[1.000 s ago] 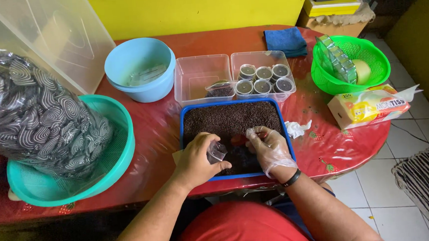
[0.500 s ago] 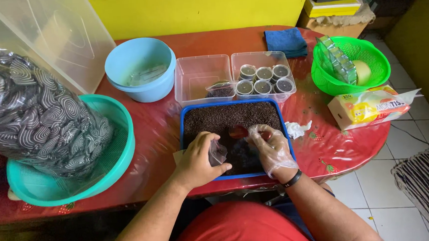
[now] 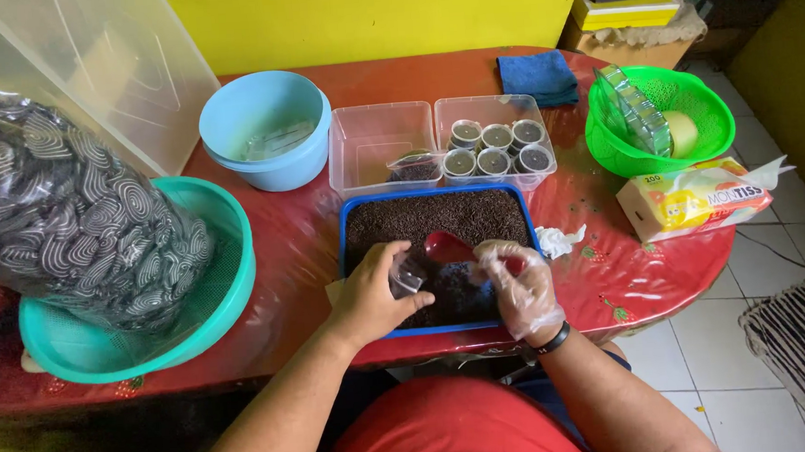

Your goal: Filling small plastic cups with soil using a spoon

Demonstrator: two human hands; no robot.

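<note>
Over tray (image 3: 365, 221), near its front rim: left hand (image 3: 370, 298) grasping cup (image 3: 407, 277), gloved right hand (image 3: 516, 284) grasping spoon (image 3: 449, 247); handle hidden by fingers (image 3: 503, 268).

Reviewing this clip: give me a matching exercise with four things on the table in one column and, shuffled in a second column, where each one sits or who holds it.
Things:
1. red spoon
2. small clear cup
3. blue cloth
4. tissue pack

Places:
A. far edge of the table, beside the green basket
B. in the gloved right hand, over the blue tray of dark grains
C. right end of the table, near the edge
D. in the bare left hand, at the tray

Pairs: 1-B, 2-D, 3-A, 4-C
</note>
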